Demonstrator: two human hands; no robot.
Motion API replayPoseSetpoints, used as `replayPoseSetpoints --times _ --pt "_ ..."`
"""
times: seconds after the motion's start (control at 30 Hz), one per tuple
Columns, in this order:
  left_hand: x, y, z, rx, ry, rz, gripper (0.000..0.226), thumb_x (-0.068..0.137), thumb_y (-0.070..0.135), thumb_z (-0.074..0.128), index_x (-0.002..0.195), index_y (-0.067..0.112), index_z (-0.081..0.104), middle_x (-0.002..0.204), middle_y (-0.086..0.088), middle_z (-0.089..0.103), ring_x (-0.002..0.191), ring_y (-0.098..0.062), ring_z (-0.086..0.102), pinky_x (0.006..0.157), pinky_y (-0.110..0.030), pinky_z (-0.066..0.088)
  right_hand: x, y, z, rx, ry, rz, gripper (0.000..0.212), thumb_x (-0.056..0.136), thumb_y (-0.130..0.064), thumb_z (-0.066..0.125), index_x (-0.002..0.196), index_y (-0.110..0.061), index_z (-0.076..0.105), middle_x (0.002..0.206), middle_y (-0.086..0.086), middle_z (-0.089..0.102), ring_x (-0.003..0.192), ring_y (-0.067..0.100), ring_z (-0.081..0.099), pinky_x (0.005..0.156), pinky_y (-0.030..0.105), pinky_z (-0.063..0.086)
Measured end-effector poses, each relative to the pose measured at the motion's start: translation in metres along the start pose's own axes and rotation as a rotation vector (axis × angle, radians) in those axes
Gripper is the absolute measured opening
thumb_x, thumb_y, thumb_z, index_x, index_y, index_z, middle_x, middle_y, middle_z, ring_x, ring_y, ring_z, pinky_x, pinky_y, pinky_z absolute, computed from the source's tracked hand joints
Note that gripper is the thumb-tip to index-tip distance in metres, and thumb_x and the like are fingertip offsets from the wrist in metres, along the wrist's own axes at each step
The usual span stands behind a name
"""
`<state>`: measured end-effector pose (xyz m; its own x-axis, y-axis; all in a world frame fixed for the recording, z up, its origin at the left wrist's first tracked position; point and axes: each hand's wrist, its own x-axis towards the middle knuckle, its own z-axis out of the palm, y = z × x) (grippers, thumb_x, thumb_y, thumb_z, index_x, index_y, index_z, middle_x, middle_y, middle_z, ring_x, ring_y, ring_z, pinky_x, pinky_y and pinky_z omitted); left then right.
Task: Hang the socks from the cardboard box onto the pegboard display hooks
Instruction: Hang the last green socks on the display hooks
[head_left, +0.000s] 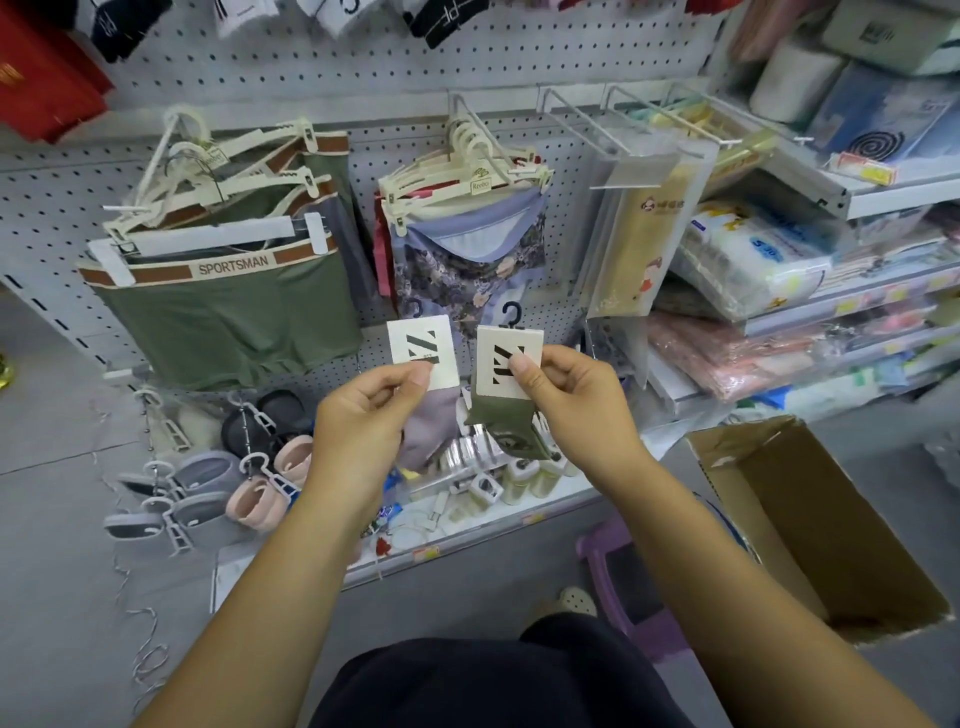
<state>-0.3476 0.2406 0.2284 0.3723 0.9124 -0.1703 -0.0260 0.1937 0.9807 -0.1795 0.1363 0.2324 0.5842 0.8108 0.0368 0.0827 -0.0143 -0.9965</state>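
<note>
My left hand (363, 421) pinches the lilac sock pair (430, 428) by its card header, and the socks hang beside my fingers. Just right of it, my right hand (571, 405) pinches the olive sock pair (501, 415) the same way. The cardboard box (831, 519) sits below and right of that hand, and the pegboard (519, 57) stands beyond both.

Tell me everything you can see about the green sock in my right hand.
The green sock is olive fabric with a darker patch near its lower end. A pale card tag with black stripes wraps its top, and a dark hook rises from it. It hangs upright before the pegboard, on no peg. The right hand pinches the tag, thumb on its face.
</note>
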Motion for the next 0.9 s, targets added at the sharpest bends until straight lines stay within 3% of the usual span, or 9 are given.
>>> replayPoseSetpoints --times 0.1,0.2,0.27,0.4,0.5,0.67,0.77,0.83,0.9 --pt "0.002 0.02 0.005 0.055 0.01 0.121 0.01 0.091 0.018 0.075 0.095 0.027 0.077 0.102 0.01 0.079 0.102 -0.005 0.072 0.087 -0.025 0.057 0.008 -0.018 -0.004 -0.019 0.0 -0.039 0.016 0.099 -0.024 0.064 0.107 -0.014 0.074 0.092 0.007 0.08 0.091 0.021 0.077 0.081 0.037 0.061" --pt "0.008 0.046 0.015 0.079 0.02 0.229 0.012 0.091 0.017 0.075 0.095 0.028 0.073 0.099 0.012 0.078 0.091 -0.005 0.071 0.081 -0.033 0.057 0.02 -0.04 -0.012 -0.039 -0.01 -0.12 0.015 0.097 -0.036 0.067 0.099 -0.024 0.075 0.09 0.032 0.071 0.094 0.049 0.069 0.08 0.057 0.056" --pt "0.014 0.064 0.024 0.095 0.01 0.287 0.013 0.092 0.015 0.074 0.095 0.026 0.069 0.092 0.011 0.077 0.08 -0.009 0.066 0.074 -0.034 0.056 0.033 -0.057 -0.018 -0.025 -0.006 -0.156 0.016 0.096 -0.036 0.068 0.101 -0.022 0.073 0.091 0.037 0.068 0.093 0.057 0.063 0.077 0.061 0.056" --pt "0.036 0.103 0.043 0.093 -0.003 0.396 0.022 0.091 0.008 0.073 0.104 0.02 0.06 0.088 0.005 0.077 0.072 -0.006 0.067 0.06 -0.023 0.055 0.063 -0.094 -0.031 0.041 0.036 -0.189 0.02 0.098 -0.019 0.065 0.115 -0.009 0.065 0.088 0.012 0.079 0.084 0.022 0.077 0.069 0.032 0.061" --pt "0.057 0.133 0.06 0.085 -0.002 0.457 0.031 0.092 0.003 0.07 0.11 0.021 0.053 0.097 0.01 0.079 0.087 -0.001 0.074 0.059 -0.02 0.056 0.093 -0.117 -0.038 0.047 0.055 -0.229 0.025 0.1 -0.021 0.062 0.123 -0.016 0.056 0.089 0.015 0.078 0.085 0.023 0.076 0.071 0.036 0.063" --pt "0.099 0.18 0.086 0.125 0.04 0.57 0.049 0.095 0.007 0.068 0.127 0.038 0.047 0.102 0.018 0.078 0.089 -0.006 0.075 0.07 -0.033 0.062 0.159 -0.15 -0.053 0.111 0.057 -0.266 0.016 0.105 -0.021 0.053 0.121 -0.024 0.052 0.084 -0.01 0.079 0.077 0.004 0.074 0.063 0.02 0.056" --pt "0.128 0.209 0.104 0.155 0.089 0.636 0.044 0.097 0.011 0.067 0.132 0.032 0.052 0.101 0.019 0.076 0.094 0.002 0.073 0.078 -0.022 0.059 0.202 -0.175 -0.064 0.144 0.068 -0.284 0.017 0.105 -0.02 0.053 0.121 -0.022 0.054 0.083 -0.008 0.079 0.075 0.005 0.073 0.062 0.021 0.057" --pt "0.146 0.226 0.117 0.194 0.129 0.682 0.034 0.097 0.013 0.067 0.127 0.025 0.059 0.1 0.023 0.072 0.091 0.011 0.069 0.075 -0.011 0.055 0.234 -0.191 -0.07 0.147 0.064 -0.314 0.018 0.105 -0.021 0.053 0.123 -0.022 0.053 0.088 -0.001 0.079 0.079 0.011 0.074 0.067 0.027 0.059" --pt "0.162 0.241 0.128 0.211 0.165 0.701 0.03 0.097 0.014 0.068 0.124 0.025 0.062 0.102 0.018 0.073 0.091 0.01 0.07 0.072 -0.01 0.055 0.267 -0.206 -0.077 0.138 0.071 -0.355 0.021 0.105 -0.021 0.054 0.126 -0.022 0.053 0.089 0.003 0.079 0.081 0.014 0.074 0.068 0.031 0.058"
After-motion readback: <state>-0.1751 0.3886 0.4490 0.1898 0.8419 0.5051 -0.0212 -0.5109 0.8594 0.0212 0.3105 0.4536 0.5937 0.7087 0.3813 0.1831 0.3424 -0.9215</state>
